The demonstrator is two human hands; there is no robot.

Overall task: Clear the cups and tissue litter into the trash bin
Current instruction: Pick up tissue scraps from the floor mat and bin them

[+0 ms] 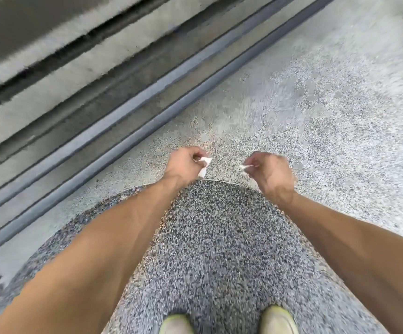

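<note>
Head view: left hand (pixel 183 165) pinches a white tissue scrap (pixel 204 165), right hand (pixel 271 173) pinches another scrap (pixel 246 167), both held forward over speckled floor (pixel 316 116), likely for carrying binward.

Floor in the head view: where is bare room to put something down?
Bare: the pale floor right of the dark rails, and the dark round patch between the forearms. Crowded only near the shoes.

My count from the head view
I see two hands, left (pixel 183 166) and right (pixel 271 173), two tissue scraps (pixel 204 165) (pixel 245 168), two shoes (pixel 176 324) (pixel 279 320).
</note>
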